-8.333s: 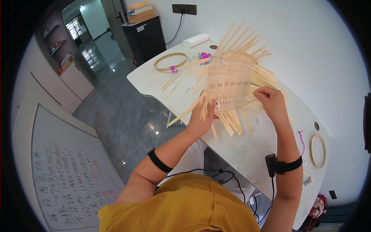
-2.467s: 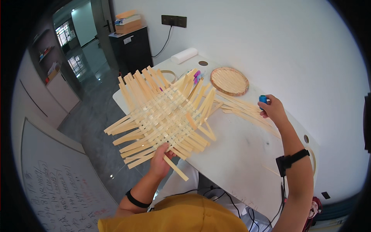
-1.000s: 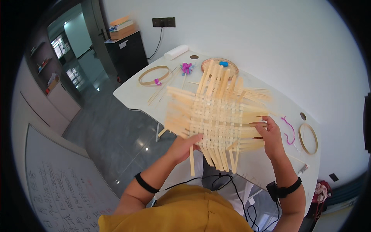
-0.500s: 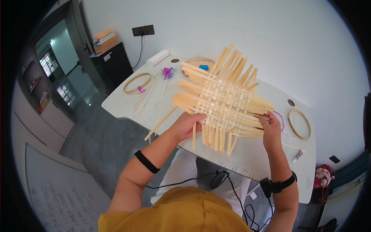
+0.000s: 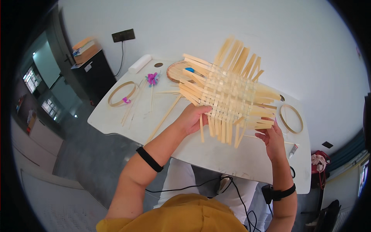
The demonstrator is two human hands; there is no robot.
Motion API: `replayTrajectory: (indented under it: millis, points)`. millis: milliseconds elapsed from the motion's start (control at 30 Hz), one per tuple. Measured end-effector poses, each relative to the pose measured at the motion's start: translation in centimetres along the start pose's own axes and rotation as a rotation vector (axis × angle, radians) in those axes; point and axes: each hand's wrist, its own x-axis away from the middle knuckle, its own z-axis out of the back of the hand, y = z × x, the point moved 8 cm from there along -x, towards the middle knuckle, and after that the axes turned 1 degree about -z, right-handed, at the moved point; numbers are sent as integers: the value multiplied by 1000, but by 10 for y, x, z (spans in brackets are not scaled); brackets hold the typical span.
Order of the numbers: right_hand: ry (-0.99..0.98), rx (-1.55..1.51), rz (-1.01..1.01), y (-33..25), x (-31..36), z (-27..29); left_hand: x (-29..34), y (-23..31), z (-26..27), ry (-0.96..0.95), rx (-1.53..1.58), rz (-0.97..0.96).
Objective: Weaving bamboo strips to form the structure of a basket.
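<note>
A square mat of pale woven bamboo strips (image 5: 228, 92) is raised above the white table, with long loose ends fanning out on all sides. My left hand (image 5: 192, 119) is closed on its near left corner, the thumb lying on top of the weave and the other fingers mostly hidden below. At the right side, my right hand (image 5: 273, 140) has its fingers curled at the tips of the loose strips, seemingly pinching the nearest ones. A long loose strip (image 5: 164, 118) slants over the table left of the mat.
On the white table (image 5: 185, 150) are two bamboo hoops, one left (image 5: 111, 98) and one right (image 5: 292, 131). A purple-and-blue flower (image 5: 152, 79), thin sticks, a round woven tray (image 5: 173, 72) with a blue item, and a small tube (image 5: 293, 150) also lie there. Black cables (image 5: 201, 185) hang below.
My right hand has shifted down along the mat's right side to the nearer strip ends, its fingers looser. The left hand keeps its grip; the view has turned slightly.
</note>
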Motion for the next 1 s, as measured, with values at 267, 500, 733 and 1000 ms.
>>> replayTrajectory:
  millis: [267,500,733,1000]
  points:
    - [32,-346,50,-4,-13,-4,-10,-2,16,-35,1,91]
    - [7,-524,3,-14,-24,2,-8,8,27,-5,-28,156]
    - [-201,-212,-72,-10,-48,-7,-3,19,13,34,-113,234]
    - [-228,-228,-175,13,-52,8,-1,4,5,-151,255,200]
